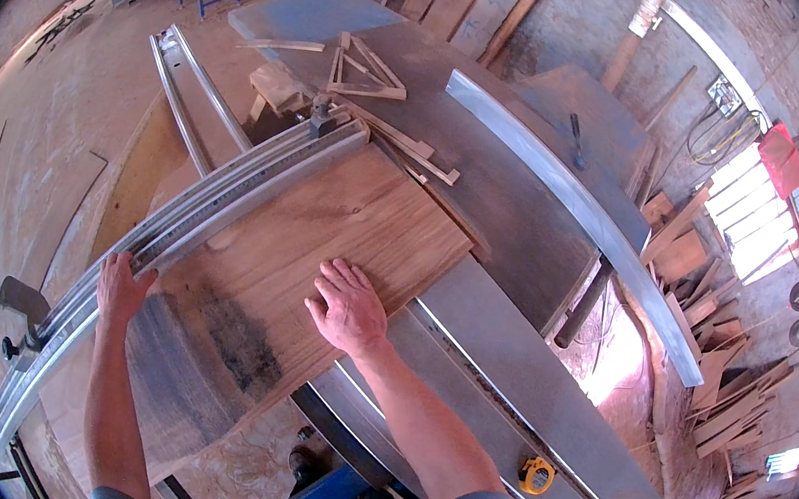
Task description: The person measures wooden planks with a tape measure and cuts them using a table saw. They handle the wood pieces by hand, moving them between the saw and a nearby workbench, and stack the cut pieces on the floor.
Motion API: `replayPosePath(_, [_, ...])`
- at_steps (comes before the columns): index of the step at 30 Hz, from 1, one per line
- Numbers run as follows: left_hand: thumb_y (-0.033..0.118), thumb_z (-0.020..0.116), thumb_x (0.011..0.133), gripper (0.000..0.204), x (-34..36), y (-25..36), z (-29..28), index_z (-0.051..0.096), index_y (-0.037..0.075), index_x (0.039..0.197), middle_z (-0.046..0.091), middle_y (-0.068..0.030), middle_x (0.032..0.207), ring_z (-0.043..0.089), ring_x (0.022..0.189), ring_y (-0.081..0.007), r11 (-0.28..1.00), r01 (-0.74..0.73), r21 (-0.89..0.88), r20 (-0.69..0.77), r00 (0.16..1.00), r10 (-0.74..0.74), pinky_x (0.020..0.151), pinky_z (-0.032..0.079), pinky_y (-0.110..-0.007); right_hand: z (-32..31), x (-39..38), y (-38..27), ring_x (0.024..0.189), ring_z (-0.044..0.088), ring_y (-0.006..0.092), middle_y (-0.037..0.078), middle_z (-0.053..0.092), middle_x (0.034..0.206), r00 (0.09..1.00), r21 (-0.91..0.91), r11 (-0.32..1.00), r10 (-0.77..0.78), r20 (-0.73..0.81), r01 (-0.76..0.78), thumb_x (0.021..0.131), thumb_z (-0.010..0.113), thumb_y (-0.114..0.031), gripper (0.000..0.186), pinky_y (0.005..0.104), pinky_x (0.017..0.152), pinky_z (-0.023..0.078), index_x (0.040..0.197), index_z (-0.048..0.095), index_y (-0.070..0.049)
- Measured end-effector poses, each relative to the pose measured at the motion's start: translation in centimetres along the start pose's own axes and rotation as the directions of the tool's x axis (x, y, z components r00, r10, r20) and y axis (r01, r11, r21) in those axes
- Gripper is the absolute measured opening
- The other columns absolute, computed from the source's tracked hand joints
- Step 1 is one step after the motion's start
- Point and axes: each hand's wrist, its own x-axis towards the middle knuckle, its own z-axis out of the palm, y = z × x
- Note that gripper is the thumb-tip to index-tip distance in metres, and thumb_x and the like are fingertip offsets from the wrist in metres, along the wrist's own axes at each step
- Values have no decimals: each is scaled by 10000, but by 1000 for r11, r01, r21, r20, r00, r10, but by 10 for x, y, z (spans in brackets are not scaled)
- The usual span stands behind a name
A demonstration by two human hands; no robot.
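Observation:
A wide wooden board (325, 201) lies flat on the sliding table saw, its far left edge along a metal fence (225, 194). Dark stains mark its near left part. My right hand (348, 308) rests palm down on the board near its right edge, fingers spread. At the fence's board side is my left hand (122, 289), fingers on the metal rail and thumb apart from them. A flip stop (25, 299) sits on the fence farther left. Beyond the board's far corner stands a metal clamp piece (321, 116).
A yellow tape measure (536, 476) lies on the grey saw table (499, 338) to my right. A long metal rip fence (567, 201) crosses the far table. Wood strips (371, 79) lie beyond the board. Offcuts (732, 404) are piled by the right wall.

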Motion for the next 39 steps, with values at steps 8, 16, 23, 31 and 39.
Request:
replayPosePath(8, [331, 733, 747, 503, -1, -11, 6, 584, -2, 1093, 553, -170, 1146, 501, 1115, -348, 1000, -8, -23, -32, 999, 7, 936, 426, -447, -3, 1, -4, 1239, 481, 304, 149, 578, 1251, 1000, -12, 1000, -17, -26, 16, 814, 669, -282, 344, 420, 1072, 344, 1027, 637, -13])
replayPosePath(16, [316, 741, 741, 503, -5, -11, 8, 590, -6, 1098, 558, -175, 1136, 508, 1111, -343, 999, -29, -38, -82, 996, 25, 937, 429, -435, -5, 0, -2, 1241, 471, 309, 157, 566, 1256, 1000, -13, 1000, -25, -11, 25, 814, 667, -280, 361, 427, 1072, 340, 1050, 626, -10])
replayPosePath(23, [314, 725, 751, 489, -9, -9, 2, 594, -16, 1087, 562, -183, 1127, 511, 1106, -350, 999, -7, -38, -74, 997, 4, 934, 427, -437, -6, 1, -4, 1246, 473, 306, 159, 566, 1264, 1000, -13, 999, -29, -11, 29, 824, 662, -281, 357, 425, 1070, 347, 1051, 620, -9])
replayPosePath(31, [321, 707, 765, 483, -10, -2, 1, 592, -19, 1088, 559, -190, 1130, 511, 1108, -353, 1000, 31, -5, -37, 999, -31, 935, 426, -434, -1, -2, 3, 1258, 448, 310, 154, 545, 1278, 999, -2, 1000, -30, -11, 30, 836, 644, -308, 358, 432, 1089, 317, 1040, 628, -14])
replayPosePath(39, [327, 703, 770, 489, -16, 1, -4, 580, -21, 1091, 561, -185, 1130, 514, 1102, -351, 999, 35, -30, -42, 998, -37, 931, 427, -439, -4, -1, 1, 1246, 477, 308, 153, 574, 1258, 999, -11, 999, -41, -15, 41, 845, 645, -297, 357, 433, 1068, 351, 1058, 625, -10])
